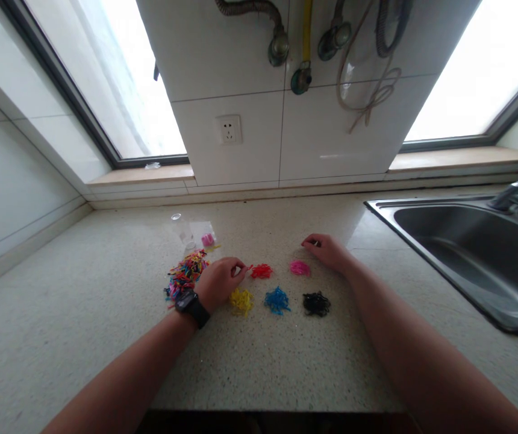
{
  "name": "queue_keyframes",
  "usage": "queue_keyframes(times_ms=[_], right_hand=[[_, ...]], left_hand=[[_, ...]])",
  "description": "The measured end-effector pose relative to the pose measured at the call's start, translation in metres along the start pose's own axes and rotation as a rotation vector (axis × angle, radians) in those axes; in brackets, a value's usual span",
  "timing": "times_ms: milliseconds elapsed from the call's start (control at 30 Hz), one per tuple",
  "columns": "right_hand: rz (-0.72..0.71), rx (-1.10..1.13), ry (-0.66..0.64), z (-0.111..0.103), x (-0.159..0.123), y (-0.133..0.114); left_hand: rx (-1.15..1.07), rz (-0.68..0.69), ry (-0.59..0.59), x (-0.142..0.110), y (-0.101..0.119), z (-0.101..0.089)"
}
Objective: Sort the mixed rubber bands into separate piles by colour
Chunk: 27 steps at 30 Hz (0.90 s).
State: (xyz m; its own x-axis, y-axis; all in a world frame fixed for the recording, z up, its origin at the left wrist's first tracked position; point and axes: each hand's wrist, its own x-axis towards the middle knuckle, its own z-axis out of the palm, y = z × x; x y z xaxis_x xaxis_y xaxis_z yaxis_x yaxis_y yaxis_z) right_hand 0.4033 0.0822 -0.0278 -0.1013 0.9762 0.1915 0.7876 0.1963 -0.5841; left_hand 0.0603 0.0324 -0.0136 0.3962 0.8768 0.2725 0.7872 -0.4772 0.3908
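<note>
My left hand (pixel 226 276), a dark watch (pixel 192 306) on its wrist, pinches a small red rubber band beside the red rubber band pile (pixel 262 271). Under and behind that wrist spreads a mixed-colour heap of small rubber bands (pixel 185 274), partly hidden. My right hand (pixel 324 248) rests on the counter just beyond the pink rubber band pile (pixel 300 267). Its fingers are curled together, and whatever they hold is too small to make out. Nearer to me lie a yellow pile (pixel 241 302), a blue pile (pixel 277 300) and a black pile (pixel 317 304).
Behind the mixed heap are a clear plastic container (pixel 182 229) and a pink item (pixel 207 240) by a clear bag. A steel sink (pixel 449 253) is set into the counter (pixel 268 361) at right. Pipe valves (pixel 302 78) and a socket (pixel 229 129) are on the wall.
</note>
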Motion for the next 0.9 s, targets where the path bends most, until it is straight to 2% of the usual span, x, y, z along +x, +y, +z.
queue_keyframes(times_ms=[267, 500, 667, 900], right_hand=[[0.015, -0.041, -0.004, 0.0025, 0.0026, 0.0019], [0.021, -0.064, 0.008, 0.0005, 0.0035, -0.0029], [0.040, -0.068, 0.005, -0.0004, 0.0037, -0.0041], [0.035, -0.006, 0.005, 0.0008, 0.0061, 0.0026]], left_hand=[[0.012, -0.029, 0.013, 0.0042, 0.0011, 0.0041], [-0.035, 0.000, -0.033, 0.0096, 0.0002, 0.0066], [-0.100, 0.029, -0.079, 0.0092, -0.0020, 0.0054], [-0.114, 0.070, -0.041, 0.0051, 0.0026, -0.0028]])
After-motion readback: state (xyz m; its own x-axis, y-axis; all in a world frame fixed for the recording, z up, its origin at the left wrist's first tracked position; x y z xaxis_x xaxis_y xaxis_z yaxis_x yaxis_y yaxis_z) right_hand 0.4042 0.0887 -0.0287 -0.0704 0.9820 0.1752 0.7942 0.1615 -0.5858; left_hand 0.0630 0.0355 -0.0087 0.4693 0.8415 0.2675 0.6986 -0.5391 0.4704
